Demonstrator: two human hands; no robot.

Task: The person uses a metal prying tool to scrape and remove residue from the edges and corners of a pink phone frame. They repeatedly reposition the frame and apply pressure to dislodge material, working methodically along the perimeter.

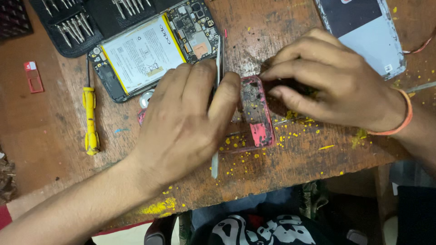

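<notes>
My left hand (186,122) grips metal tweezers (217,113) between thumb and fingers; the tips point away from me toward the table's far side. Just right of it lies a small pink frame (259,113), dirty and worn. My right hand (331,77) has its fingers closed on a small dark part (290,86) at the frame's upper right edge; the part is mostly hidden. An orange band (399,115) circles the right wrist.
An opened phone (150,50) with its white battery and circuit board exposed lies behind my left hand. A yellow-handled screwdriver (90,120) rests at left, a black bit case (72,22) at top left, a phone back cover (363,31) at top right, a red card (32,77) far left.
</notes>
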